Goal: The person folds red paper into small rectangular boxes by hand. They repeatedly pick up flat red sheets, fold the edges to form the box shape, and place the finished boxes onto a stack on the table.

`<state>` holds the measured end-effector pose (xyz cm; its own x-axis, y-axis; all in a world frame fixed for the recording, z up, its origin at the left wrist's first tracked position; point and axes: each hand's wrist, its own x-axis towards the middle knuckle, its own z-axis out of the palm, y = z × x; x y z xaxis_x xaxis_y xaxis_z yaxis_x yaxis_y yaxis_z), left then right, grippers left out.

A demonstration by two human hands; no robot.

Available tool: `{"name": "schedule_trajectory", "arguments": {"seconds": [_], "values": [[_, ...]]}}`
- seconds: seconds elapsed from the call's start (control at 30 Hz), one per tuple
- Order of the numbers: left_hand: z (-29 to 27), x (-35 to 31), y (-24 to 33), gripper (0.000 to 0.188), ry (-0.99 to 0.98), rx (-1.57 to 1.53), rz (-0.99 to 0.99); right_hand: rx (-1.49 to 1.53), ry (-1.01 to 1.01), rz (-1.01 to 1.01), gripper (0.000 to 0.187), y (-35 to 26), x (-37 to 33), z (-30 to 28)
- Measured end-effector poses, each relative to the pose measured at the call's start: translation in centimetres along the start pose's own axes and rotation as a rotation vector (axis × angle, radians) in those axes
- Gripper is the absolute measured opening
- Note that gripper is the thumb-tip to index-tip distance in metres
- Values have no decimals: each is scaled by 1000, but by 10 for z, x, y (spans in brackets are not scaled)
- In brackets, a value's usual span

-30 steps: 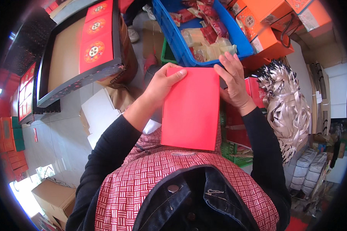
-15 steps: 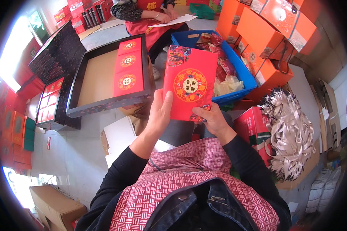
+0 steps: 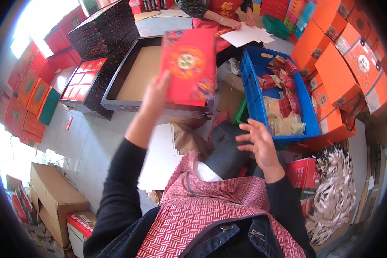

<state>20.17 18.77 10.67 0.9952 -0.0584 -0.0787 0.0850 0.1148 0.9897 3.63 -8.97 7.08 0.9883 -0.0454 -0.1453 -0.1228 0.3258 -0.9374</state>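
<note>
My left hand [image 3: 154, 94] grips the lower left edge of a flat red gift box [image 3: 191, 77] with a round gold emblem and flowery corners. It is raised over the right part of a large dark open box [image 3: 131, 104], hiding much of what lies there; a tan bottom shows in the left part. My right hand [image 3: 259, 144] is off the red box, fingers spread, holding nothing. It hovers over my knees, near the left side of a blue crate [image 3: 251, 81] with several wrapped packets [image 3: 284, 107] in it.
Stacked black boxes [image 3: 101, 34] stand at the far left beside a box of small red packs [image 3: 82, 79]. Orange gift boxes [image 3: 337, 69] pile up on the right, with a ribbon bundle [image 3: 333, 193] nearer me. Across from me, a person handles white card [image 3: 245, 34].
My right hand has let go of the red box and opened. My left hand has carried the box left toward the dark open box. The view has turned somewhat.
</note>
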Motion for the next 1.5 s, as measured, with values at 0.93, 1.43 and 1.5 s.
{"name": "schedule_trajectory", "arguments": {"seconds": [0.93, 1.43, 1.5], "values": [[-116, 164, 11, 44, -259, 1369, -379, -615, 32, -23, 62, 86, 151, 46], [-104, 207, -71, 40, -150, 1804, 393, -487, 116, -87, 48, 86, 154, 66], [-85, 191, -74, 43, -7, 1768, 209, -497, 99, -68, 46, 85, 158, 63]]}}
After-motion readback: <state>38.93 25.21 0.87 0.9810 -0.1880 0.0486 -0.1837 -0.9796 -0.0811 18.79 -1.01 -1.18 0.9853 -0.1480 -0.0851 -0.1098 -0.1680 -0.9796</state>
